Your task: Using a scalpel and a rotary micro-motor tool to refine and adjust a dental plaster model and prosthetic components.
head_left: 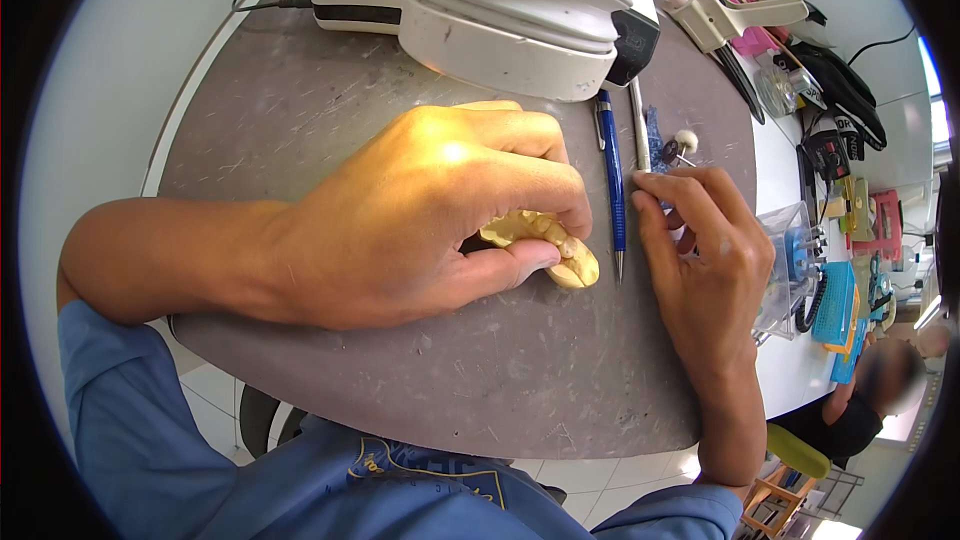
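Observation:
My left hand (430, 210) is closed around a yellow dental model (575, 265), a cast with tooth shapes along it. Fingers and thumb cover much of the model, and its far side is hidden. To the right, my right hand (705, 250) has thumb and index finger brought together at the near end of a slim pale rod-shaped tool (640, 125). The rest of that tool lies along the bench, pointing away. Between the hands lies a blue mechanical pencil (614, 180), its tip toward me.
A white machine with a ribbed hood (515, 15) stands at the bench's back. Small polishing tools with a pale round head (685, 140) lie beyond my right hand. A clear box (785, 270) and a blue basket (835, 305) stand right. Another person (860, 400) sits farther off.

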A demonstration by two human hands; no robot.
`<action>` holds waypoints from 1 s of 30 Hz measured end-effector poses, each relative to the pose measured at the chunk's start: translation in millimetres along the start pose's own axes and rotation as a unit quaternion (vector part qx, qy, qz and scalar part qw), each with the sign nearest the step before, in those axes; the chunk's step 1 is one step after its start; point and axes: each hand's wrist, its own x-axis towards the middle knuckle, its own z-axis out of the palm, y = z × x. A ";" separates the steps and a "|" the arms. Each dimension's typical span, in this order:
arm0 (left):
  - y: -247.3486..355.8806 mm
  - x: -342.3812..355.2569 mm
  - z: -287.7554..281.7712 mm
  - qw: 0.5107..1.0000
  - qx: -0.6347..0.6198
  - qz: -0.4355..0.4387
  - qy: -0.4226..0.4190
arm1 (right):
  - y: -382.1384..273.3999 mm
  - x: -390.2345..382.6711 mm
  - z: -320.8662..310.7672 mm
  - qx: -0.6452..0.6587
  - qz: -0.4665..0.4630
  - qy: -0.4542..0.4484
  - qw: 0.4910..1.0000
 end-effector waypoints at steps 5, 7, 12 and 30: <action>-1.9 3.0 2.7 1.000 -0.014 -0.003 0.001 | 9.3 10.2 -3.7 -0.050 0.031 -0.021 0.998; 0.9 2.9 4.4 1.000 -0.018 -0.003 -0.004 | 9.0 11.7 -4.9 0.019 0.107 -0.030 0.994; 2.3 1.0 1.0 1.000 0.010 -0.012 -0.001 | 4.7 15.8 -15.2 0.028 0.139 -0.075 0.987; -11.3 1.3 -14.1 0.991 0.034 -0.102 0.077 | 15.1 2.4 -18.8 0.519 0.184 -0.019 0.834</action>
